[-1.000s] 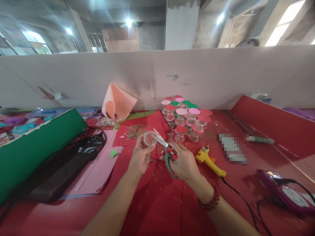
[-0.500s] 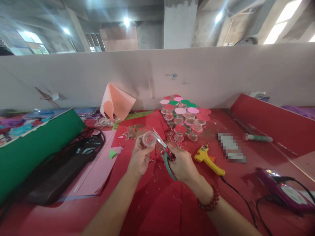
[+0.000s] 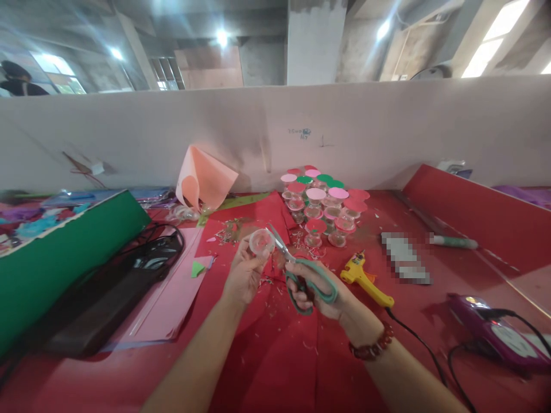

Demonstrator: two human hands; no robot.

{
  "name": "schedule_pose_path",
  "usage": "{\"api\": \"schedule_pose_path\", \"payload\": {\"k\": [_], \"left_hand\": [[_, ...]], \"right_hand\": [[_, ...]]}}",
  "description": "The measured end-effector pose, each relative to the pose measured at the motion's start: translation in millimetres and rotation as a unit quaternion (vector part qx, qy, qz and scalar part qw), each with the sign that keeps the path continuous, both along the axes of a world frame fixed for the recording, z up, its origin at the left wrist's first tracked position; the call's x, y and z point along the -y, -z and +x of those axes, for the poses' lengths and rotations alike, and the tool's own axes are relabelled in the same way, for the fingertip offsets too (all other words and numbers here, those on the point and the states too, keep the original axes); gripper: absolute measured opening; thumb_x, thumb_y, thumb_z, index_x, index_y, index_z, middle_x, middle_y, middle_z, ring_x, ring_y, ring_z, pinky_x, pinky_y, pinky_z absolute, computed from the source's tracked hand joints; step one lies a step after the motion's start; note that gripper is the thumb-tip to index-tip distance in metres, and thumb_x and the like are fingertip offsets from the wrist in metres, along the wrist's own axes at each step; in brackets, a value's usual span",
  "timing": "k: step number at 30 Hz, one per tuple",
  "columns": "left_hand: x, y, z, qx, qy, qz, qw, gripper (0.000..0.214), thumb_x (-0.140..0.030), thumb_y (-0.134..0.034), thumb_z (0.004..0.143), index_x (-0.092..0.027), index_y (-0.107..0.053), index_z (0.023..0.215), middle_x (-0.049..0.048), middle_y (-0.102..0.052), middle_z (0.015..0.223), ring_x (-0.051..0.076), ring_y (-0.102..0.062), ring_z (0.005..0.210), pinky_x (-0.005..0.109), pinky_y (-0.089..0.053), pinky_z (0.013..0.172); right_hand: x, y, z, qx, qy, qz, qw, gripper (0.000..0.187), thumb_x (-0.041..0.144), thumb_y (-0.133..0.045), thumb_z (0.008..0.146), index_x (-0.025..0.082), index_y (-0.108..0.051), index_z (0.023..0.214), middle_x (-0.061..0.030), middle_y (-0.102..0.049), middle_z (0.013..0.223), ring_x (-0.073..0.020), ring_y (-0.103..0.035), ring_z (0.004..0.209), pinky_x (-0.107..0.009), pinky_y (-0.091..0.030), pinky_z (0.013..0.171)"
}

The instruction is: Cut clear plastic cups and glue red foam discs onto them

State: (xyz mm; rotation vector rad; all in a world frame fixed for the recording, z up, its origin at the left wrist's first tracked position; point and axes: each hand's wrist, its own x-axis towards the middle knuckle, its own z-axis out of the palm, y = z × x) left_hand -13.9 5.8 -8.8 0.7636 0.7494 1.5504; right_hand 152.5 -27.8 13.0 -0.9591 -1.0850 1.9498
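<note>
Between the fingertips and thumb of my left hand [image 3: 244,274] is a small clear plastic cup [image 3: 261,242], its round face turned toward me. My right hand [image 3: 321,292] grips a pair of scissors [image 3: 316,278] with green handles. The scissor blades point up and left, their tips at the cup's right edge; whether they touch it I cannot tell. Under both hands lies red paper [image 3: 275,344] strewn with thin trimmings. Beyond my right hand stand several clear cup shapes [image 3: 313,211] topped with red, pink and green paper discs.
A yellow hot glue gun [image 3: 365,279] lies right of my right hand, its cord running toward a purple power strip [image 3: 499,332]. Pink paper sheets [image 3: 167,298] and a black bag [image 3: 124,292] are on the left. Green [image 3: 77,258] and red boards [image 3: 482,215] flank the work area.
My right hand has turned over, so the green handles now show above the fingers. The cup has tilted slightly, and the left hand has hardly moved.
</note>
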Motion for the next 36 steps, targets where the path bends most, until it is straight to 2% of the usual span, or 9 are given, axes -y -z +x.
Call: {"api": "schedule_pose_path", "payload": {"k": [2,4,6,8,9,11,16,24,36], "left_hand": [[0,-0.3,-1,-0.002,-0.001,0.006,1.0,0.043,-0.009,-0.078,0.062,-0.024,-0.065,0.1,-0.0001,-0.066,0.111,0.013,-0.06,0.103,0.024,-0.044,0.094],[0,-0.9,-3,-0.01,-0.001,0.006,1.0,0.042,-0.01,-0.078,0.062,-0.024,-0.065,0.099,-0.0004,-0.066,0.11,0.013,-0.061,0.103,0.025,-0.044,0.093],[0,-1.7,-4,-0.016,0.002,0.007,1.0,0.042,-0.011,-0.078,0.063,-0.024,-0.065,0.1,-0.0013,-0.067,0.109,0.013,-0.061,0.103,0.025,-0.045,0.093],[0,-2.4,-5,-0.019,0.008,0.011,1.0,0.042,-0.01,-0.078,0.063,-0.024,-0.065,0.101,-0.0022,-0.067,0.108,0.012,-0.061,0.102,0.023,-0.045,0.092],[0,-2.6,-5,-0.02,0.01,0.014,1.0,0.042,-0.01,-0.078,0.063,-0.024,-0.065,0.101,-0.0023,-0.067,0.107,0.012,-0.061,0.101,0.023,-0.045,0.091],[1,-2.8,-4,-0.021,0.01,0.016,1.0,0.041,-0.01,-0.078,0.063,-0.024,-0.065,0.1,-0.0021,-0.067,0.106,0.011,-0.061,0.099,0.022,-0.046,0.09],[2,-3.1,-3,-0.033,0.002,0.02,0.999,0.039,-0.01,-0.078,0.063,-0.024,-0.065,0.097,-0.0025,-0.066,0.106,0.012,-0.06,0.099,0.022,-0.046,0.089],[5,-5.4,0,-0.058,-0.025,0.055,0.996,0.046,-0.009,-0.078,0.063,-0.026,-0.062,0.102,-0.0027,-0.066,0.103,0.013,-0.06,0.095,0.026,-0.046,0.088],[7,-3.9,3,-0.067,-0.042,0.062,0.995,0.045,-0.012,-0.08,0.062,-0.026,-0.06,0.099,-0.0021,-0.064,0.102,0.013,-0.06,0.095,0.027,-0.044,0.089]], "right_hand": [[-1,0.1,0,0.018,-0.003,0.019,1.0,0.039,0.056,-0.065,0.073,0.019,-0.052,0.076,0.0058,-0.049,0.06,-0.0058,-0.037,0.043,-0.02,-0.027,0.041],[-2,3.0,-1,0.111,0.027,0.125,0.986,0.037,0.055,-0.064,0.075,0.019,-0.056,0.078,0.0051,-0.048,0.061,-0.0074,-0.039,0.047,-0.021,-0.03,0.045],[-2,7.4,-2,0.261,0.099,0.277,0.919,0.031,0.047,-0.066,0.075,0.019,-0.061,0.087,0.0015,-0.056,0.07,-0.0114,-0.049,0.058,-0.024,-0.038,0.054],[-1,11.7,-3,0.396,0.168,0.388,0.816,0.034,0.037,-0.067,0.074,0.022,-0.063,0.104,-0.0034,-0.064,0.091,-0.0171,-0.058,0.076,-0.028,-0.043,0.067],[-1,13.6,-4,0.44,0.187,0.416,0.773,0.039,0.034,-0.067,0.074,0.024,-0.061,0.111,-0.005,-0.064,0.101,-0.0198,-0.06,0.083,-0.03,-0.044,0.072],[-1,16.4,-4,0.487,0.196,0.437,0.73,0.044,0.032,-0.065,0.075,0.026,-0.059,0.118,-0.0067,-0.064,0.111,-0.023,-0.062,0.09,-0.032,-0.046,0.075],[-2,18.1,-4,0.498,0.191,0.442,0.721,0.043,0.034,-0.064,0.077,0.026,-0.058,0.119,-0.0067,-0.065,0.11,-0.0234,-0.064,0.09,-0.031,-0.048,0.074],[-3,15.8,-3,0.432,0.173,0.419,0.78,0.038,0.029,-0.064,0.074,0.025,-0.061,0.112,-0.0051,-0.068,0.105,-0.0208,-0.065,0.089,-0.027,-0.048,0.072],[-3,18.8,-3,0.478,0.211,0.452,0.723,0.04,0.035,-0.065,0.076,0.025,-0.061,0.114,-0.0063,-0.065,0.107,-0.0225,-0.064,0.09,-0.032,-0.049,0.077]]}}
